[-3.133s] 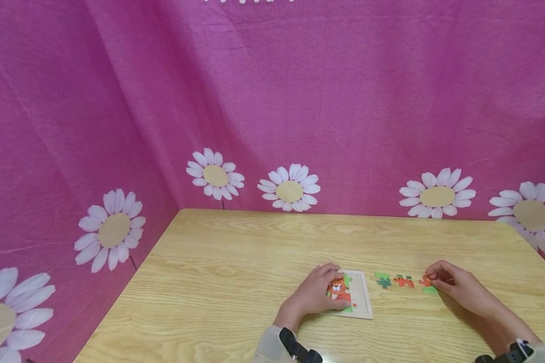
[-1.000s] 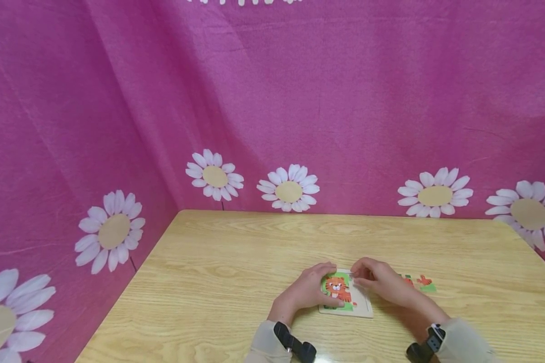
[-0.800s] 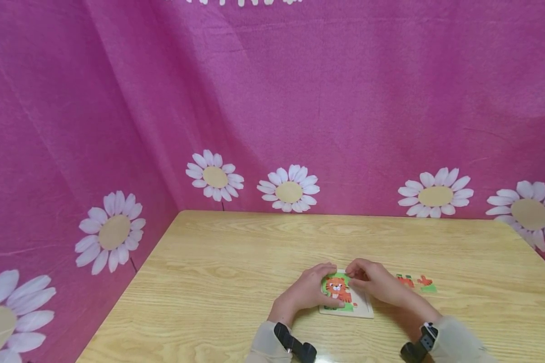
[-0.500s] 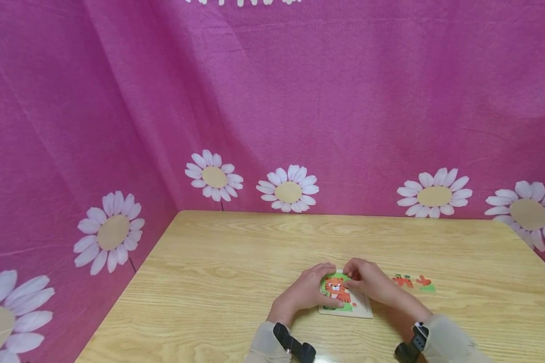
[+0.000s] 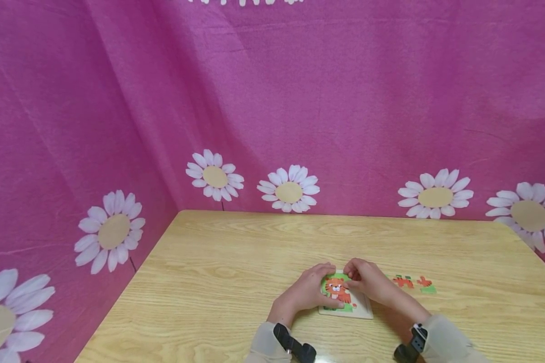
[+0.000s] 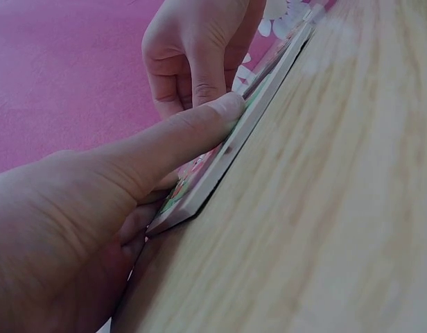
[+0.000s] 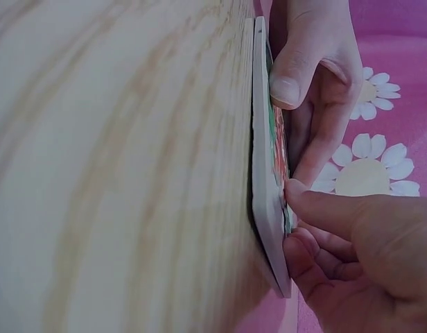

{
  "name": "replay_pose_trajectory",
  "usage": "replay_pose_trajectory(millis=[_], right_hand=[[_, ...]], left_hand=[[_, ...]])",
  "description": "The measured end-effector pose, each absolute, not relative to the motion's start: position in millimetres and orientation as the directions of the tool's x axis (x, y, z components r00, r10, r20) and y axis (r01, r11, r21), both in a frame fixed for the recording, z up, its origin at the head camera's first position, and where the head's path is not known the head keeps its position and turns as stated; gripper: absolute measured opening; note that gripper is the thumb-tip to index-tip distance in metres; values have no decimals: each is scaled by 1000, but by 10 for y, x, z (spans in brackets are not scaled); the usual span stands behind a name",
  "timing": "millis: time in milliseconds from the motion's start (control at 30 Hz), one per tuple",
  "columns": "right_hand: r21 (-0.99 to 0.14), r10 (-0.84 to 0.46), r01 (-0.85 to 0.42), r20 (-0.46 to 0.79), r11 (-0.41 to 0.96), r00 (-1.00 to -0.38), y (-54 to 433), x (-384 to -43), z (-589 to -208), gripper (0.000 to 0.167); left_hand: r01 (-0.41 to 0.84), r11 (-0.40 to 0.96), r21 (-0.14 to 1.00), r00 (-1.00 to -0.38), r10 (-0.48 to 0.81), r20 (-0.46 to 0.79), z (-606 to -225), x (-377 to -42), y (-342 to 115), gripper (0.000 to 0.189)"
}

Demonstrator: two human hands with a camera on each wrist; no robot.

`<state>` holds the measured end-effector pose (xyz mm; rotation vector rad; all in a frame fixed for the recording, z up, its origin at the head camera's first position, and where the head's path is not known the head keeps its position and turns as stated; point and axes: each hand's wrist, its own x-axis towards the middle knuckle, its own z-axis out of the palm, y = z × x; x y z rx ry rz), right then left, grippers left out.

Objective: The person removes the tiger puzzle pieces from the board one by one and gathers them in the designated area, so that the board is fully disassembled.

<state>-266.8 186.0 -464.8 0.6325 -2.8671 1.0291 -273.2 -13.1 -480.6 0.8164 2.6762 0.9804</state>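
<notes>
So we've got a wooden tiger puzzle [image 5: 362, 308] lying flat on the wood-grain counter [image 5: 236, 262], partly filled, with a strip of pale board showing down its right side. The orange tiger face [image 5: 336, 287] is already in there, green around it. Our left hand [image 5: 305, 290] is spread wide across the left part of it, fingers at the far edge and a straight thumb resting along the near side.

Our right hand [image 5: 368, 281] is narrow, thumb and fingertips pinched on a puzzle piece [image 7: 289, 219] right at the far right part of the board (mostly hidden, we only catch a sliver of green from the right wrist).

Just right of that hand, two loose ones lie near each other: an orange one with dark green bits [image 5: 403, 282] and an orange and light green one [image 5: 426, 285]. Behind everything hangs a magenta curtain [image 5: 345, 101] with big white daisies [image 5: 288, 191].
</notes>
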Motion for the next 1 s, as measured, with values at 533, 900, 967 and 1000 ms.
replay_pose_trajectory(millis=[533,900,967,1000], right_hand=[[-578,-397,-408,153,707,-905,1863,-2658,-4607,19],[-609,-430,-393,92,689,-898,1875,-2689,-4573,18],[-609,-424,-389,94,691,-901,1871,-2688,-4572,18],[-608,-423,-390,96,692,-901,1869,-2686,-4575,18]], left_hand=[[432,634,641,-833,552,15,-4812,-2731,-128,79],[444,632,635,-829,559,24,-4805,-2724,-130,79],[448,629,636,-828,560,29,-4804,-2726,-132,79],[447,628,637,-828,560,29,-4804,-2725,-133,79]])
